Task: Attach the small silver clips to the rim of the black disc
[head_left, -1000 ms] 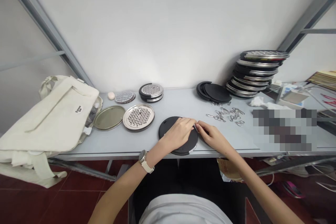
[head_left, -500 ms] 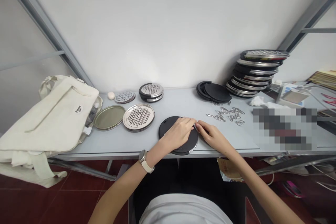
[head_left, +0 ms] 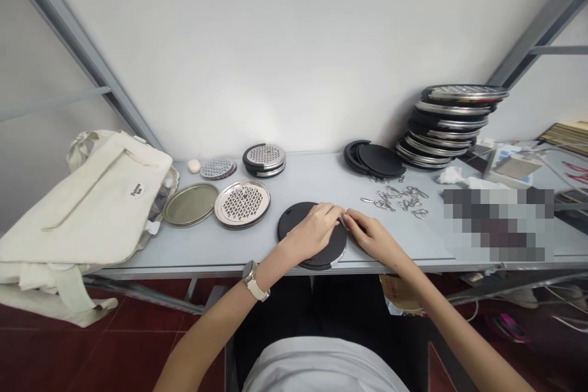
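A round black disc [head_left: 294, 223] with a shiny metal rim lies flat near the table's front edge. Across its top reaches my left hand [head_left: 315, 229], a watch on the wrist, its fingers closed together at the disc's right edge. There my right hand [head_left: 367, 236] meets it, thumb and forefinger pinched. Between the fingertips is something small and greyish that I cannot make out. Several metal clips with rings [head_left: 404, 199] lie loose behind my right hand. To the left are a perforated metal grater disc [head_left: 242, 203] and a plain olive-coloured round plate [head_left: 191, 203].
A tall, leaning stack of black and metal discs [head_left: 452, 125] stands at the back right, beside two black discs [head_left: 380, 160]. Smaller grater discs [head_left: 264, 159] sit by the wall. A cream bag [head_left: 92, 202] covers the left end. Boxes and cables [head_left: 514, 165] clutter the right.
Almost nothing differs. Both hands keep their place at the disc's right edge, and the view has shifted very slightly.
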`<state>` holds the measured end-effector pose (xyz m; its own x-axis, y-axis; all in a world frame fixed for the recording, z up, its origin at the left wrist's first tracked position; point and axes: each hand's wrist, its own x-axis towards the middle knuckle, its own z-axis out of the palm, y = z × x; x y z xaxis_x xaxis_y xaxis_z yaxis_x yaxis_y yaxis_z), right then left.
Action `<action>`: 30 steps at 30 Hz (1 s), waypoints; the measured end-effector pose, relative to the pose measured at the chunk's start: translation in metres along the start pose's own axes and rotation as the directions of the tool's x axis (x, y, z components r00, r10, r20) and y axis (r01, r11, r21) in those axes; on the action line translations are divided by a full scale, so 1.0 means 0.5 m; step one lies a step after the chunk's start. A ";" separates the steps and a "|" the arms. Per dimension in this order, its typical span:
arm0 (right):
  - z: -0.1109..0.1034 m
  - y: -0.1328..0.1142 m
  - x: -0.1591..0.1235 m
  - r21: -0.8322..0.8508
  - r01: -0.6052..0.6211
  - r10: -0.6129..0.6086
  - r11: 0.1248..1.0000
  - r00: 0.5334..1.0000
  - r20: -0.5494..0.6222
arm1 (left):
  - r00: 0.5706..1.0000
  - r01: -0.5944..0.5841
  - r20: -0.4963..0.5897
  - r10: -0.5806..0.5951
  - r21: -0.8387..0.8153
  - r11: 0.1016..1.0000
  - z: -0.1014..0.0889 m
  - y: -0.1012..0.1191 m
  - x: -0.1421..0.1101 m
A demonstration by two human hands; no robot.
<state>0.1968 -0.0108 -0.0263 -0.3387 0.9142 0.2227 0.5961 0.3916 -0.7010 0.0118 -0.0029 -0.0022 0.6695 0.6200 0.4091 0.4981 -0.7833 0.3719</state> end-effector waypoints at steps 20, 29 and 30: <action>0.000 -0.002 0.000 0.012 0.036 -0.036 0.999 0.999 0.004 | 1.000 0.004 0.024 -0.003 -0.027 1.000 -0.002 0.001 0.000; 0.004 0.006 -0.001 0.023 0.018 -0.018 1.000 1.000 -0.007 | 1.000 -0.005 0.030 0.004 0.035 0.999 -0.005 0.005 0.001; 0.004 0.005 -0.001 0.020 0.016 -0.016 1.000 1.000 -0.005 | 1.000 -0.003 0.031 0.001 0.055 0.998 -0.007 0.006 0.001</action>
<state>0.1972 -0.0104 -0.0297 -0.3441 0.9085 0.2374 0.5758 0.4038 -0.7109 0.0117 -0.0047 0.0017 0.6866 0.6174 0.3839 0.5258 -0.7864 0.3242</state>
